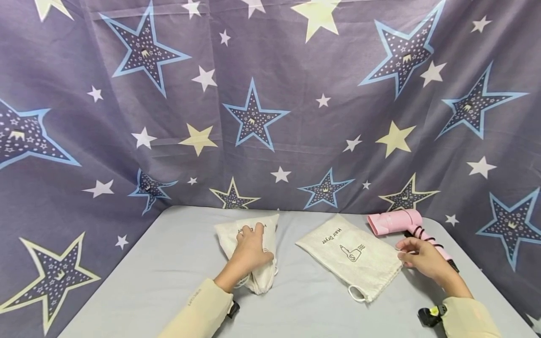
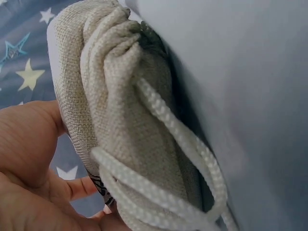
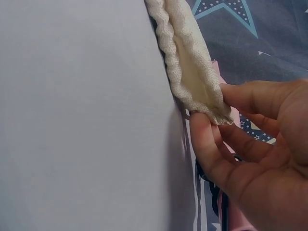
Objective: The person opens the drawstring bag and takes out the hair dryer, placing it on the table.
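Sleeves (image 1: 198, 307) foremost, right grip (image 1: 424, 259) pinches flat bag (image 1: 352, 251) at four o'clock, likely light, limp, best held by its rim (image 3: 175, 77); left grip (image 1: 249, 246) rests wide on bulging bag (image 1: 262, 276) at seven.

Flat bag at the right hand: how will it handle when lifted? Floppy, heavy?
The flat bag is probably floppy: its cloth mouth ripples and gapes. Likely light for its size, since it lies thin with no obvious bulge. The right hand pinches one corner, so the rest would probably sag.
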The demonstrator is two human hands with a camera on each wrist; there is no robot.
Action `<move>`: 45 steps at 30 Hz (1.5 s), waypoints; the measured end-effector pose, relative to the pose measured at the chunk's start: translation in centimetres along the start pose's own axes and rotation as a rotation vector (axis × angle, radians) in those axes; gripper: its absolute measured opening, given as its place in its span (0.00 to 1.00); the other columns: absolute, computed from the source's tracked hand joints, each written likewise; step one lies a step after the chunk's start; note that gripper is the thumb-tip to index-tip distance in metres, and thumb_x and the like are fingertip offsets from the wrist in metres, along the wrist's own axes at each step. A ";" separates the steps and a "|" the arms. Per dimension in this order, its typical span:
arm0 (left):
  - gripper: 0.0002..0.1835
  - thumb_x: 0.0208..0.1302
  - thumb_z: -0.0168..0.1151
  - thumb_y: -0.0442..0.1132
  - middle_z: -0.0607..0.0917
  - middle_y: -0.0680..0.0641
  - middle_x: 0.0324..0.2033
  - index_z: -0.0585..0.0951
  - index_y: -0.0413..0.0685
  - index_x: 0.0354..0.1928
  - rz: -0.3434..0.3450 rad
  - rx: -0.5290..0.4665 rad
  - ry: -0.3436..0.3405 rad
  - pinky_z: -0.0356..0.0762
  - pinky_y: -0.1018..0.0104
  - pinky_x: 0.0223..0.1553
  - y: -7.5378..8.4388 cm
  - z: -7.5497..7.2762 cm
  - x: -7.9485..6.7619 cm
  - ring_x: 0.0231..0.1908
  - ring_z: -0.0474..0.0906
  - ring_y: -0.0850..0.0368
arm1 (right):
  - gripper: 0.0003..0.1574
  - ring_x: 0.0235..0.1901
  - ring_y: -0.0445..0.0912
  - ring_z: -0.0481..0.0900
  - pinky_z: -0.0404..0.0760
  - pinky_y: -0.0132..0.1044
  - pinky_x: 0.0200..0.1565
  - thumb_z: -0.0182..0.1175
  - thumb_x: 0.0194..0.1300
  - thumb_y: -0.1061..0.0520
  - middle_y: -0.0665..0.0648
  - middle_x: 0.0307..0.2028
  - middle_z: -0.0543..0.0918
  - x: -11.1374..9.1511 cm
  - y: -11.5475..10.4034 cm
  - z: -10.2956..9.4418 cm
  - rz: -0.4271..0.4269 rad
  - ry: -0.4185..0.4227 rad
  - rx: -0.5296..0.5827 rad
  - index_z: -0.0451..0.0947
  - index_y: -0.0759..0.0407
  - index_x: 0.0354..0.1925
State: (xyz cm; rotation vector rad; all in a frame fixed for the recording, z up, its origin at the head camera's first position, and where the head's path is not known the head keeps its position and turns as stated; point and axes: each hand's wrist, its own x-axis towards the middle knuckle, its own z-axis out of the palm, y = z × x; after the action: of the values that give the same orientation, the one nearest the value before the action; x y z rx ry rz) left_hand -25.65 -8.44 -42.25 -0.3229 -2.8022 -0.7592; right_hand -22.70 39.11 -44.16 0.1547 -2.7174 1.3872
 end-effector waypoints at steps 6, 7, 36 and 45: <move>0.36 0.42 0.77 0.40 0.70 0.33 0.43 0.71 0.42 0.54 0.027 0.000 0.008 0.75 0.44 0.43 1.1 0.2 -0.6 0.43 0.70 0.33 | 0.16 0.33 0.42 0.80 0.85 0.37 0.34 0.63 0.65 0.69 0.62 0.38 0.81 0.1 0.1 0.0 -0.007 -0.002 0.015 0.75 0.77 0.50; 0.35 0.42 0.77 0.41 0.70 0.33 0.43 0.71 0.42 0.54 0.033 -0.004 0.009 0.75 0.44 0.43 1.2 0.3 -0.7 0.43 0.70 0.33 | 0.16 0.33 0.42 0.80 0.85 0.37 0.34 0.63 0.65 0.69 0.63 0.38 0.81 0.1 0.1 0.0 -0.008 -0.003 0.018 0.75 0.77 0.50; 0.42 0.48 0.77 0.42 0.68 0.34 0.51 0.69 0.34 0.64 0.084 -0.157 -0.126 0.73 0.47 0.51 4.2 1.2 -2.7 0.49 0.63 0.40 | 0.17 0.32 0.43 0.80 0.83 0.36 0.33 0.64 0.65 0.67 0.62 0.39 0.81 0.2 0.1 -0.1 -0.003 -0.004 -0.008 0.75 0.76 0.50; 0.44 0.47 0.78 0.45 0.68 0.36 0.50 0.70 0.33 0.65 0.091 -0.155 -0.143 0.74 0.46 0.53 4.6 1.3 -3.0 0.50 0.64 0.40 | 0.18 0.32 0.43 0.80 0.84 0.36 0.34 0.64 0.64 0.69 0.63 0.38 0.80 -0.2 -0.3 0.0 0.007 -0.010 0.014 0.74 0.77 0.50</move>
State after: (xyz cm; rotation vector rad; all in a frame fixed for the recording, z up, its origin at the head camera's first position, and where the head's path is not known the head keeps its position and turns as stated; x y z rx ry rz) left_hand -21.79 -4.33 -41.93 -0.5478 -2.8423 -0.9706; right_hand -22.45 38.92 -43.97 0.1536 -2.7192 1.4114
